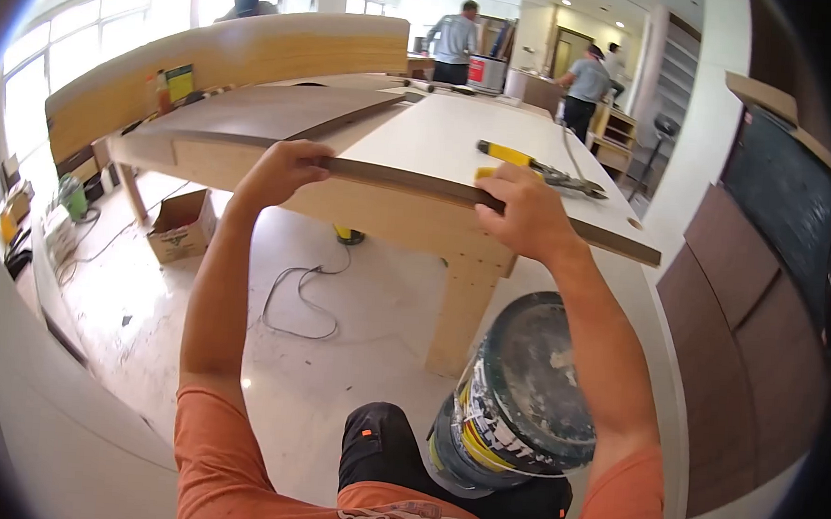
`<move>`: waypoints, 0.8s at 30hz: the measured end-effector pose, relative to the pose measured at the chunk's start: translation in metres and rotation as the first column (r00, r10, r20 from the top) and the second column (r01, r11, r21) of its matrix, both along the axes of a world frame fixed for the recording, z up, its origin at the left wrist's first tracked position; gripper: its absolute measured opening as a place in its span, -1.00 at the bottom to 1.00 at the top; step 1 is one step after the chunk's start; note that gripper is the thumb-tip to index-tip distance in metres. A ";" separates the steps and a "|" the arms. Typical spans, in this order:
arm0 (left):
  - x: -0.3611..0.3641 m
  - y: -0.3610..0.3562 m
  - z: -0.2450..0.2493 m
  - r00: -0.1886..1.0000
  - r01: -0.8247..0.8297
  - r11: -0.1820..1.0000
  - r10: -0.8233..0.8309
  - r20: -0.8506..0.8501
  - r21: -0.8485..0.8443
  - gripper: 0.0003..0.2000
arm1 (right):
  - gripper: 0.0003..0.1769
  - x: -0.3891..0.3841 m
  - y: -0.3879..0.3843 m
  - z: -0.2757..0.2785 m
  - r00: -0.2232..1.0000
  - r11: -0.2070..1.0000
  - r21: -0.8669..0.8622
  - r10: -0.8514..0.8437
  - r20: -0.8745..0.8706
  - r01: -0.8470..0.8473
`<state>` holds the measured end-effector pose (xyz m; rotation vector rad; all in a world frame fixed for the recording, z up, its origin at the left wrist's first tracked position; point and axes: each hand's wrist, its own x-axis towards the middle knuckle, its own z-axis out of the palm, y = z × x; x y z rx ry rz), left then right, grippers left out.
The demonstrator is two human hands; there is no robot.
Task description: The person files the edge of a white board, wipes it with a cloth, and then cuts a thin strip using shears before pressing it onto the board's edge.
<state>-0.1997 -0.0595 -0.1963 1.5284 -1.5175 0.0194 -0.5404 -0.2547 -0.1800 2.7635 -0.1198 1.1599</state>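
A white board (442, 137) with a dark front edge lies on the wooden workbench (390, 210) in front of me. My left hand (290, 168) is closed at its near left corner, thumb and fingers pinching the edge. Farther right, my right hand (525, 207) grips the same front edge, fingers curled over the top. Just beyond those fingers lie pliers (558, 178) with yellow and black handles, flat on the board. A brown panel (263, 115) rests on the bench to the left. The fingertips are partly hidden.
A lidded paint bucket (532, 371) stands by my right knee, near the bench leg (465, 310). A cardboard box (182, 226) and a cable (304, 300) are on the floor. Brown panels (727, 307) lean at the right. Several people (456, 38) are in the background.
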 end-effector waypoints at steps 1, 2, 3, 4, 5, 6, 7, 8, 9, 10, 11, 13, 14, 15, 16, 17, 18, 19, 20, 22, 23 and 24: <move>-0.001 0.002 0.003 1.000 -0.025 0.999 0.024 0.012 0.024 -0.65 | -0.71 0.002 0.003 0.002 1.000 1.000 0.014 -0.015 0.008 0.014; -0.002 0.005 0.005 0.999 -0.045 0.998 0.044 0.025 0.051 -0.64 | -0.70 0.003 0.006 0.003 1.000 0.999 0.019 -0.026 -0.006 0.026; -0.004 0.007 0.005 0.999 -0.051 0.997 0.051 0.004 0.065 -0.63 | -0.69 0.005 0.010 0.005 0.999 0.999 0.025 -0.041 -0.021 0.042; -0.006 0.008 0.005 0.998 -0.055 0.995 0.057 -0.017 0.079 -0.63 | -0.68 0.007 0.013 0.005 0.998 0.998 0.032 -0.057 -0.034 0.059; -0.007 0.010 0.007 0.998 -0.058 0.994 0.062 -0.035 0.092 -0.62 | -0.68 0.011 0.014 0.005 0.998 0.998 0.026 -0.059 -0.034 0.060; -0.006 0.010 0.006 0.998 -0.041 0.996 0.045 -0.046 0.080 -0.61 | -0.68 0.014 0.015 0.005 0.997 0.998 0.022 -0.062 -0.034 0.063; -0.003 0.010 0.004 0.998 -0.024 0.997 0.028 -0.058 0.067 -0.60 | -0.68 0.017 0.016 0.005 0.997 0.998 0.017 -0.067 -0.035 0.067; -0.001 0.009 0.003 0.998 -0.006 0.998 0.009 -0.068 0.055 -0.59 | -0.69 0.020 0.017 0.005 0.998 0.998 0.016 -0.061 -0.035 0.062; 0.000 0.007 0.001 0.993 0.027 0.999 -0.022 -0.117 0.041 -0.57 | -0.69 0.023 0.018 0.005 0.998 0.998 0.015 -0.057 -0.034 0.058; 0.001 0.007 0.000 0.992 0.040 0.998 -0.034 -0.125 0.039 -0.57 | -0.69 0.025 0.018 0.005 0.998 0.998 0.014 -0.054 -0.034 0.055; 0.002 0.006 -0.001 0.990 0.053 0.998 -0.047 -0.133 0.036 -0.57 | -0.69 0.027 0.019 0.006 0.998 0.998 0.011 -0.057 -0.041 0.058; 0.002 0.005 -0.001 0.990 0.054 0.997 -0.048 -0.133 0.045 -0.59 | -0.69 0.030 0.020 0.006 0.996 0.998 0.004 -0.067 -0.055 0.067; 0.003 0.004 -0.002 0.992 0.041 0.997 -0.034 -0.125 0.059 -0.59 | -0.69 0.032 0.020 0.006 0.996 0.998 0.001 -0.066 -0.054 0.066; -0.001 0.006 0.000 0.993 0.028 0.997 -0.019 -0.117 0.072 -0.60 | -0.69 0.033 0.020 0.006 0.996 0.998 -0.002 -0.065 -0.054 0.065; -0.004 0.007 0.002 0.991 0.014 0.997 -0.003 -0.136 0.079 -0.61 | -0.70 0.035 0.020 0.006 0.997 0.998 -0.004 -0.064 -0.054 0.063; -0.009 0.010 0.003 0.988 0.000 0.996 0.013 -0.155 0.086 -0.62 | -0.70 0.035 0.020 0.006 0.997 0.998 -0.006 -0.064 -0.050 0.064; -0.013 0.012 0.005 0.984 -0.014 0.996 0.030 -0.175 0.094 -0.63 | -0.70 0.036 0.021 0.005 0.997 0.998 -0.008 -0.065 -0.047 0.064; -0.012 0.011 0.002 0.982 0.002 0.998 0.011 -0.187 0.069 -0.63 | -0.70 0.036 0.021 0.005 0.997 0.998 -0.009 -0.065 -0.044 0.065; -0.009 0.008 -0.001 0.980 0.018 0.999 -0.009 -0.199 0.044 -0.64 | -0.70 0.037 0.021 0.005 0.997 0.998 -0.008 -0.064 -0.044 0.064; -0.004 0.005 -0.008 0.977 0.040 0.999 -0.037 -0.211 0.009 -0.64 | -0.70 0.036 0.023 0.006 0.997 0.998 -0.007 -0.061 -0.044 0.061; -0.001 0.003 -0.010 0.976 0.046 0.999 -0.046 -0.211 -0.001 -0.64 | -0.70 0.036 0.023 0.007 0.997 0.998 -0.009 -0.061 -0.042 0.061; -0.001 0.003 -0.010 0.976 0.053 0.999 -0.054 -0.212 -0.011 -0.64 | -0.70 0.037 0.023 0.006 0.997 0.998 -0.011 -0.060 -0.039 0.060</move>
